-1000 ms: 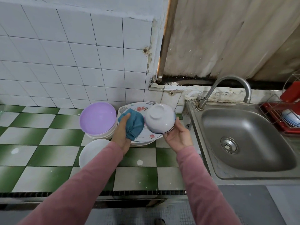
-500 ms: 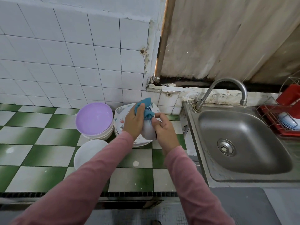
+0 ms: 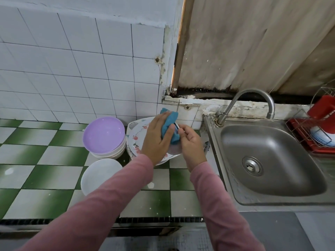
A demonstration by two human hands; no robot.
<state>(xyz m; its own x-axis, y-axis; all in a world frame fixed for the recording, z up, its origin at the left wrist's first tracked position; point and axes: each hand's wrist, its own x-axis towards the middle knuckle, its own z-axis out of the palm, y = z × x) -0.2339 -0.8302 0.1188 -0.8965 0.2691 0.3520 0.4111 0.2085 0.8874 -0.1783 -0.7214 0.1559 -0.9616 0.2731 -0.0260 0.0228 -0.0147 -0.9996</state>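
On the green-and-white chequered tile bench (image 3: 45, 178), one purple round plastic bowl (image 3: 104, 134) is nested on top of a stack of white bowls (image 3: 112, 153), of which at least two rims can be counted. Just in front of that stack, one white round dish (image 3: 100, 175) is set alone. To the right, a pile of flower-printed plates (image 3: 136, 140) is laid by the tiled wall; two rims are made out, and whether there are more cannot be told.

Above this pile two hands are shown. One blue cloth (image 3: 169, 124) is clamped in the grip of the left hand (image 3: 156, 142) and pressed onto one small white ceramic bowl (image 3: 175, 149). That bowl is held on its side in the air, between the two hands, and its rim is pinched in the curled grip of the right hand (image 3: 192, 147).

Further right, one stainless-steel sink (image 3: 272, 145) is set beside the bench, with one curved metal tap (image 3: 270, 105) at its back edge. At the far right, one red wire dish rack (image 3: 292, 124) is placed, in which one blue-and-white bowl (image 3: 320, 137) is kept.
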